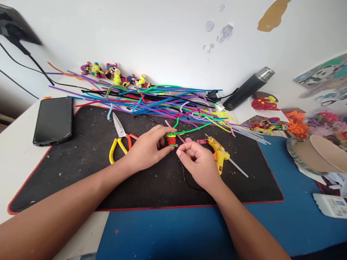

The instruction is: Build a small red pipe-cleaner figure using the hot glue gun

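Between the thumb and fingers of my left hand (148, 148) is a small red and green pipe-cleaner piece (171, 140), with green stems sticking out from its top to the right. My right hand (199, 160) is just right of it, thumb and index finger pinched together near a tiny round grey bit (176, 145); what the pinch holds, if anything, is too small to make out. A pink round piece (188, 139) lies behind the right fingers. Both hands are over the black mat (151, 187).
Scissors (119, 128) lie left of my hands, a yellow glue gun (219, 153) to the right. Behind are many pipe cleaners (154, 101), small figures (117, 77) and a dark flask (246, 90). A phone (53, 121) rests at left, a tape roll (306, 155) at right.
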Demonstrator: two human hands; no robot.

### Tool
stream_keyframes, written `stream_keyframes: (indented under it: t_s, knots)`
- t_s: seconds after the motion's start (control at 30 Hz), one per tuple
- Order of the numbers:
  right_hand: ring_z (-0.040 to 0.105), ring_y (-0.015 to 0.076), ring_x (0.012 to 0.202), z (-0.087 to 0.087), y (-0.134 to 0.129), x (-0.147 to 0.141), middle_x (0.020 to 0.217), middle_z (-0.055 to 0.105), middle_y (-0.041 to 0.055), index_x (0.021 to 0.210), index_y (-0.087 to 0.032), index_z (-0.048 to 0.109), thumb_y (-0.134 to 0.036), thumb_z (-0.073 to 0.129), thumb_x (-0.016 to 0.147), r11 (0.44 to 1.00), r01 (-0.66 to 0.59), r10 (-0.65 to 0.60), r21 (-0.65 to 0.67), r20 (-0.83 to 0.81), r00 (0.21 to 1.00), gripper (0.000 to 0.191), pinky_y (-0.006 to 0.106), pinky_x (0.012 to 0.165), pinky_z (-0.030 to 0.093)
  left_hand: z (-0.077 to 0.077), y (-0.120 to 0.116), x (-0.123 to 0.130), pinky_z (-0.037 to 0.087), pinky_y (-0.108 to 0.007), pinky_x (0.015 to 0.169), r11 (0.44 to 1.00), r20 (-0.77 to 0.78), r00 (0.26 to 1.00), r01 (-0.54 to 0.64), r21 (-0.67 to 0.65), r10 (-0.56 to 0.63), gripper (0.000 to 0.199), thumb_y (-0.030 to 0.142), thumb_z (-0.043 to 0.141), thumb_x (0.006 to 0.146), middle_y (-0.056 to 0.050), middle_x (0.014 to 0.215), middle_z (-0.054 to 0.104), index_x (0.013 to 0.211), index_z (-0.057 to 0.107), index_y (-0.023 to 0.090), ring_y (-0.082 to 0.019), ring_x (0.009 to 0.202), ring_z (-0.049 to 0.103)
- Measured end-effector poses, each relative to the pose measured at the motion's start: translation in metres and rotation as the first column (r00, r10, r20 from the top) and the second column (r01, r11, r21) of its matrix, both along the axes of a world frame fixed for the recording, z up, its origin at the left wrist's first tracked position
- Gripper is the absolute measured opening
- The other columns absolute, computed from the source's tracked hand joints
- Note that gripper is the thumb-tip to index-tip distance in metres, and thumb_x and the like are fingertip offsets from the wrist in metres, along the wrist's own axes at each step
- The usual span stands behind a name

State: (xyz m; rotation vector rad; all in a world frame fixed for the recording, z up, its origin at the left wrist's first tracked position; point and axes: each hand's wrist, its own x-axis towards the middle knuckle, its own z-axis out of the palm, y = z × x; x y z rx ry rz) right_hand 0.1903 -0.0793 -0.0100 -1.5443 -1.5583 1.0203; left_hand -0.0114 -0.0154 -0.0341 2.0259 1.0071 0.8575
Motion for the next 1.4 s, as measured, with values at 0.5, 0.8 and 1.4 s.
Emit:
stream_keyframes:
  t_s: [0.5,0.8,1.4]
  knots:
    - [0.037,0.0109,0.048,0.0,0.004,0.001,0.053,0.04,-0.0109,0.086,-0.023,0.066,-0.029,0.065,0.095,0.995,0.034,-0.035,0.098,0.009,0.999,0.011,0.028,0.056,0.044,-0.001,-0.001,-0.001,0.051,-0.033,0.076,0.997,-0.036,0.997,0.076,0.032,-0.075,0.045,0.022,0.068,0.095,-0.001,0.1,0.059,0.139,0.061,0.027,-0.016,0.077,0.06]
    - [0.044,0.0107,0.049,-0.003,0.005,-0.004,0.056,0.045,-0.009,0.092,-0.022,0.069,-0.025,0.062,0.095,0.962,0.008,-0.083,0.272,0.266,0.96,0.009,0.026,0.055,0.036,0.002,-0.004,0.0,0.053,-0.031,0.074,0.992,-0.059,0.992,0.113,0.051,-0.11,0.044,0.02,0.066,0.095,-0.002,0.102,0.061,0.139,0.062,0.027,-0.015,0.075,0.062]
    - [0.048,0.0112,0.049,-0.01,0.006,-0.004,0.056,0.05,-0.0074,0.094,-0.023,0.07,-0.026,0.06,0.098,0.94,-0.04,-0.116,0.34,0.425,0.898,0.012,0.025,0.055,0.037,0.0,-0.004,-0.001,0.052,-0.03,0.073,0.987,-0.073,0.987,0.145,0.063,-0.14,0.045,0.018,0.066,0.095,-0.001,0.103,0.062,0.139,0.06,0.028,-0.015,0.077,0.063]
